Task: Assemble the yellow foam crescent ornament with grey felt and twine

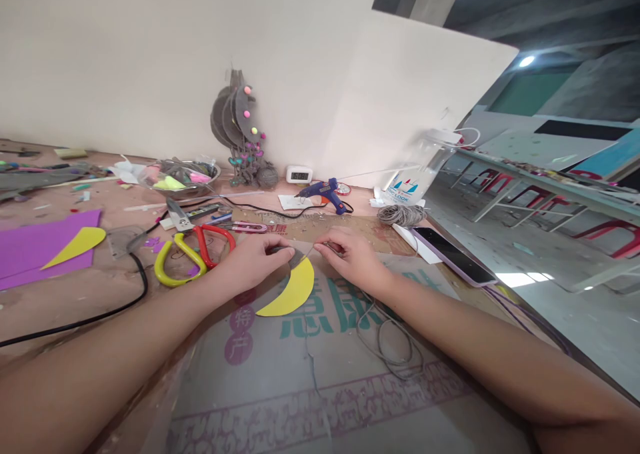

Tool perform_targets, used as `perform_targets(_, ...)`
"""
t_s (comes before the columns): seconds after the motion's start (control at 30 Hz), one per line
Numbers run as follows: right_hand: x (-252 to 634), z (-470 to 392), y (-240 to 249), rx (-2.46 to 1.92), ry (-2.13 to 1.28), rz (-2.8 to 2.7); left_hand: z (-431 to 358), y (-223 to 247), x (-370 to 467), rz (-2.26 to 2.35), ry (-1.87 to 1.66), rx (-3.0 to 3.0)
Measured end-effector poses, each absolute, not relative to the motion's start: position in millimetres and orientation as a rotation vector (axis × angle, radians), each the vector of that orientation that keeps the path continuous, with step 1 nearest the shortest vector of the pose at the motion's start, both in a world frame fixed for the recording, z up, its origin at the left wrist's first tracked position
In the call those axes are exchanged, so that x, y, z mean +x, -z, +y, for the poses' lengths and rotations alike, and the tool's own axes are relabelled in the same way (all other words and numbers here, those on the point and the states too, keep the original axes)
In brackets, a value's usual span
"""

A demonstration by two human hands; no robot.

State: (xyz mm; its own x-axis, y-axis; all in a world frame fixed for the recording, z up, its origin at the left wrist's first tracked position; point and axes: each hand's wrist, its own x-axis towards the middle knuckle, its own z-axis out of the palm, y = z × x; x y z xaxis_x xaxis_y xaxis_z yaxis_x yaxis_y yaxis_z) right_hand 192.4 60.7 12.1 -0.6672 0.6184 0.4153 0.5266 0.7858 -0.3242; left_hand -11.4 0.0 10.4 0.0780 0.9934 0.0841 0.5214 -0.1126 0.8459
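A yellow crescent-shaped cutout (295,291) is held above the printed board on the table, its upper end wrapped in grey cord. My left hand (257,261) pinches that wrapped upper end between thumb and fingers. Just right of it, my right hand (350,257) is closed on the grey cord (387,347), with a short stretch running across to the crescent. Loose loops of the same cord trail below my right wrist onto the board. Part of the crescent's upper end is hidden behind my left fingers.
Left of my hands lie scissors (180,261) with red and yellow handles, purple sheets (45,247) and a black cable. Behind stand a blue glue gun (327,193), a small clock (299,174) and a cord ball (403,214). A phone (453,254) lies at the right edge.
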Motion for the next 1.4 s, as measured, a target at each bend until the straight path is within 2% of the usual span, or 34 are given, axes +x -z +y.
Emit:
perform_targets(0.93, 189.1, 59.0, -10.3, -0.883, -0.22, -2.445, -4.6, -11.7, -9.8, 1.363, -0.868, 1.775)
perform_targets(1.1, 189.1, 63.2, -8.0, -0.821, -0.335, -2.419, -2.9, -11.6, -13.3, 1.342, -0.886, 1.669)
perform_targets(1.4, 195.5, 59.7, -10.5, -0.892, -0.605, -1.88, -0.2, -14.1, -16.4, 1.403, -1.036, 1.464)
